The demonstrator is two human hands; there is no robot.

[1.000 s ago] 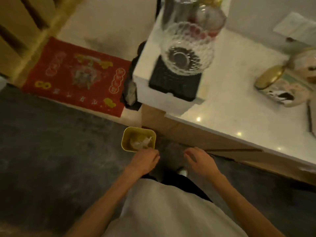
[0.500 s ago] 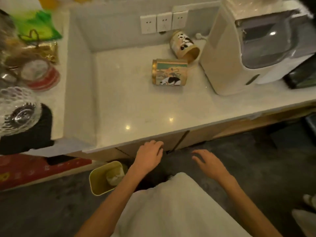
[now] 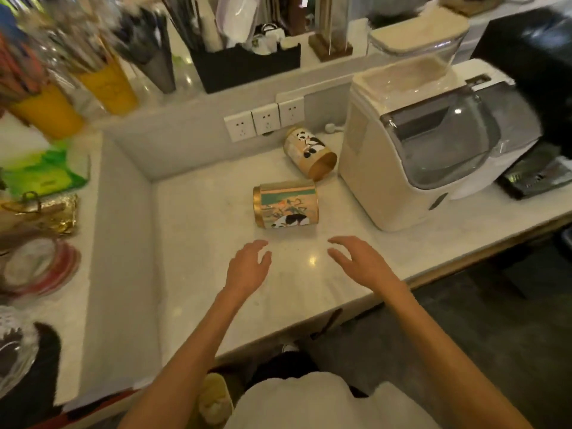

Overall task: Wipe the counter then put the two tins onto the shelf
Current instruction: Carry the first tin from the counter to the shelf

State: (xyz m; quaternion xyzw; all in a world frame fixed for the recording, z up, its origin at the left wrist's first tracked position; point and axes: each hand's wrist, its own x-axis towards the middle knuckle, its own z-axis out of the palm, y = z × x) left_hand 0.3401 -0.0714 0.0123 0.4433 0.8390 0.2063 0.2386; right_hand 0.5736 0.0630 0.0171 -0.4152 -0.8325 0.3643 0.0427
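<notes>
Two round tins with panda pictures lie on their sides on the white marble counter (image 3: 216, 274). The nearer tin (image 3: 286, 204) has a gold rim and lies across the middle. The farther tin (image 3: 309, 151) lies tilted by the back wall, its gold end toward the appliance. My left hand (image 3: 247, 269) and my right hand (image 3: 359, 263) hover over the counter just in front of the nearer tin, both empty with fingers spread. A raised shelf (image 3: 325, 65) runs behind the counter above the back wall.
A cream appliance (image 3: 418, 144) with a clear lid stands right of the tins. Wall sockets (image 3: 266, 120) sit behind them. The shelf holds a black caddy (image 3: 247, 68) and yellow cups (image 3: 108, 88). The left ledge carries bags, dishes and a glass bowl (image 3: 12, 348). A yellow bin (image 3: 215, 400) stands on the floor.
The view has swung up from the floor and bin to the counter. Both hands have risen from below the counter edge to above the counter, close to the nearer tin.
</notes>
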